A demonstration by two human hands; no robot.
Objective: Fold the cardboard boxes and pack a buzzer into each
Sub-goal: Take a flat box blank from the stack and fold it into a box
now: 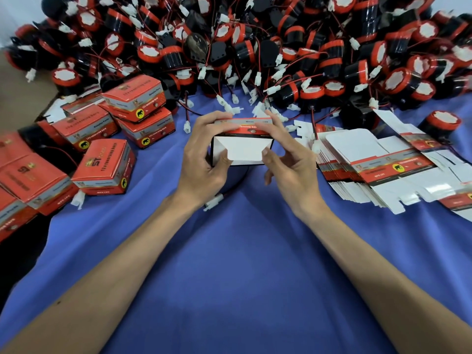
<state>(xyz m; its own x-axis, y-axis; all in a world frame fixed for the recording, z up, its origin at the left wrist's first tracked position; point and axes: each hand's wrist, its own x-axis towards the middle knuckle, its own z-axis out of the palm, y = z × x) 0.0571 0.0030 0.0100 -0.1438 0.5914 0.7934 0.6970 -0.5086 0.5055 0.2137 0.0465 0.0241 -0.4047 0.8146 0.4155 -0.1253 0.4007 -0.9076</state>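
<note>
We hold one cardboard box (242, 152) between both hands, just above the blue-clothed bench (242, 264). The left hand (204, 162) wraps the box's left end, thumb on the white end flaps. The right hand (288, 159) curls over the top and right end, thumb pressing the edge of the trapezoid flap. We judge this end to be mid-closure: the flaps lie folded in but are not visibly tucked. Left of the left hand sit several finished boxes (107, 167), square-edged, in glossy red card with grey bands. Right of the right hand lies a stack of flat blanks (370, 167), white inside. Beyond the hands is a large buzzer pile (255, 47): black cylinders, red rims, thin wires, white plastic plugs. Most of the work is therefore left. A loose connector (213, 201) trails below the left wrist; we cannot tell whether its wire leads into the box.
</note>
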